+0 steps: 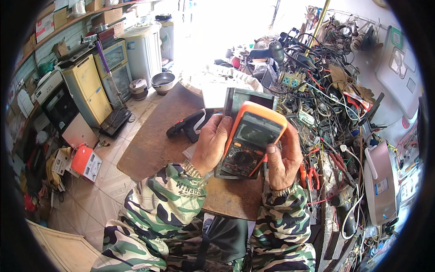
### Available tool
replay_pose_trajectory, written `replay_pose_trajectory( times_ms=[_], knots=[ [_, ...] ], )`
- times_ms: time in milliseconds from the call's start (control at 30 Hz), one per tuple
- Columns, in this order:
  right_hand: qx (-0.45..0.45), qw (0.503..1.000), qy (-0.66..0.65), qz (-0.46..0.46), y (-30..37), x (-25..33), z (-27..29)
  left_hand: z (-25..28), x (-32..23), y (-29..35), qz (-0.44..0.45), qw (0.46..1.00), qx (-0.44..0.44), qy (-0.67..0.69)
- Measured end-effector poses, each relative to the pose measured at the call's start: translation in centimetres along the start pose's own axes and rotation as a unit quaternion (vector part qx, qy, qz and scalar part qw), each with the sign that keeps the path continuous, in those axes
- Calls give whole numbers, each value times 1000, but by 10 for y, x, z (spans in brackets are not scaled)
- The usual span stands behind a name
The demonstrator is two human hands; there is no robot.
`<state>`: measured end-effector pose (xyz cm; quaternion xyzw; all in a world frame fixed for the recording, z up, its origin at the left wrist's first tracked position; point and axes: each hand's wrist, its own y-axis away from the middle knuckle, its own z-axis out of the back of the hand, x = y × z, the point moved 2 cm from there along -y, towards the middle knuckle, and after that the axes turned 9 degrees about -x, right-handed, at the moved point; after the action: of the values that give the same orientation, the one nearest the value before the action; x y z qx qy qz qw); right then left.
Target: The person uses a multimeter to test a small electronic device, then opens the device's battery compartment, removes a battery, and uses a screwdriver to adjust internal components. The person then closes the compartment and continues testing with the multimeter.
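A multimeter (253, 136) with an orange rim, dark display and round dial is tilted upright over the table. My right hand (284, 158) is closed on its right edge, thumb on the front and fingers behind. Directly behind the multimeter is a dark grey rectangular case (249, 97), mostly covered by it. My left hand (212, 141) closes around the case's left side, its thumb along the edge and close against the multimeter; the other fingers are hidden. Left of that hand lies a black object (185, 127) with small orange-red parts.
Beneath my hands is a brown wooden table (152, 131). A large heap of cables (317, 77) and tools rises on the right, beside a pale appliance panel (381, 183). An orange-and-white box (86, 162), a yellow cabinet (87, 90) and a pot (163, 81) stand on the floor at left.
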<state>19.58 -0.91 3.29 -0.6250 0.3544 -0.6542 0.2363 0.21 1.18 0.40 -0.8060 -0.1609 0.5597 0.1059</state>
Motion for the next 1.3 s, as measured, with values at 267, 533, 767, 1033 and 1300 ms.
replay_pose_trajectory(
  times_ms=[267, 533, 767, 1033, 1300],
  knots=[
    [-45, 995, 80, 40, -2, 15, -3, -9, -1, 5, -51, 998, -9, -31],
    [-99, 990, 62, 77, -1, 13, -4, -12, -6, 5, -34, 999, 34, 15],
    [-104, 960, 199, 167, -5, 4, 2, -12, -8, 8, -78, 997, 6, -27],
    [-126, 979, 123, 100, 1, 7, -6, -11, -2, 4, -93, 994, -11, -47],
    [-149, 966, 159, 140, 6, 17, -6, -13, -1, 0, -70, 996, 12, -52]
  ],
)
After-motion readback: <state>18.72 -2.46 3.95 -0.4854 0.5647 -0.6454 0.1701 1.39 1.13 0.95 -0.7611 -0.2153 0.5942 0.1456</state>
